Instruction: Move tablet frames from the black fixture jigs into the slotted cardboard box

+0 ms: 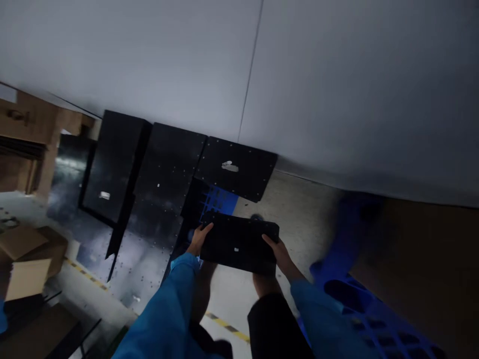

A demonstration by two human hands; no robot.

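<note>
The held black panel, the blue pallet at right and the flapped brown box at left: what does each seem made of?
Black panel: probably coated metal, matte; even dark face, though dimness leaves doubt.
Blue pallet: likely moulded plastic, smooth; uniform colour, rounded opening.
Brown box: apparently cardboard, dull; tan, folded flap.

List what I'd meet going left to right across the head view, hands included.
Open cardboard box → upright black panel with a white label → left hand → held black part → right hand → blue plastic pallet.
</note>
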